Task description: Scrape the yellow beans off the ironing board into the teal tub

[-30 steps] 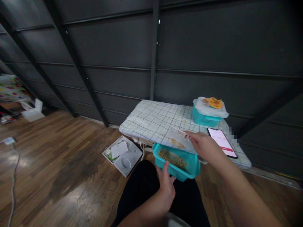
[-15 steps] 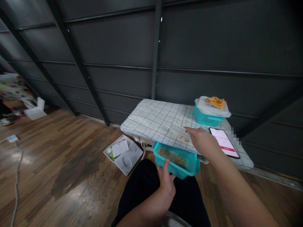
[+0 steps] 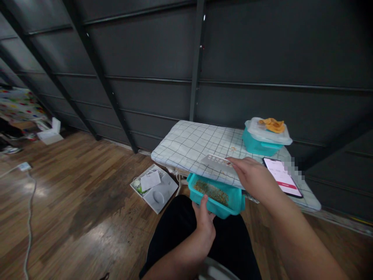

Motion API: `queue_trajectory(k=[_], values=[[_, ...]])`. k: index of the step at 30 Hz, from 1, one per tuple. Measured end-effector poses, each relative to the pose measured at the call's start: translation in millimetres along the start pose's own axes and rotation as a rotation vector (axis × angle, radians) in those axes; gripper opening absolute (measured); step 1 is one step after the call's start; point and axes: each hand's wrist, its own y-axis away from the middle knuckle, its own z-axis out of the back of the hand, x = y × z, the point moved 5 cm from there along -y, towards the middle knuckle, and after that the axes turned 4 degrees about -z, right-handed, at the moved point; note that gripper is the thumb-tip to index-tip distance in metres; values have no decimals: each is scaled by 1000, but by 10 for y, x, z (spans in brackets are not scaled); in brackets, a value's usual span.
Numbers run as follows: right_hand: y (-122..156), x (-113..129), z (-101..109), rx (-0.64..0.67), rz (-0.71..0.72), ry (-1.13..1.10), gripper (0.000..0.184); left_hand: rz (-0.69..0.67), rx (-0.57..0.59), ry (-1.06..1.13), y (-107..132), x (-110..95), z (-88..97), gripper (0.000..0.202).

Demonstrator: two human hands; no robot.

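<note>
My left hand (image 3: 204,219) grips the near wall of a teal plastic container (image 3: 223,212), thumb over the rim. Small yellowish-brown, grain-like bits (image 3: 212,192) cover part of its floor. The container sits above my lap, under the front edge of a padded board covered in white checked cloth (image 3: 192,146). My right hand (image 3: 250,175) pinches one end of a flat, pale scraper (image 3: 217,161) with a row of square holes. The scraper is low over the cloth near that front edge; whether its lower edge touches is unclear. A few pale crumbs (image 3: 233,149) lie behind it.
To the right on the board stand a lidded teal container (image 3: 259,144) with an orange cloth (image 3: 273,125) on top and a lit phone (image 3: 282,177). An open white box (image 3: 155,192) lies on the floor at left. A cable (image 3: 30,225) runs farther left.
My right hand has tilted the scraper flatter and shifted it slightly left relative to the board. My left hand keeps its grip on the container. The whole view has shifted slightly.
</note>
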Motion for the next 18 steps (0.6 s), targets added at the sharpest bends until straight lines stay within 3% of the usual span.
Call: queue_trajectory(k=[4,8,13,18], values=[[-79,66,-194,67,102,-45,41,-17,-10,-14,-4,-53,-5,52],[10,-11,-323,102,139,-61,40,-40,-30,-37,-12,-120,3,48],[195,-138,-215,87,198,-107,37,-31,-41,-30,18,-164,0,48],[201,-253,-130,-20,131,-28,36,-24,-16,13,42,-190,-26,49]])
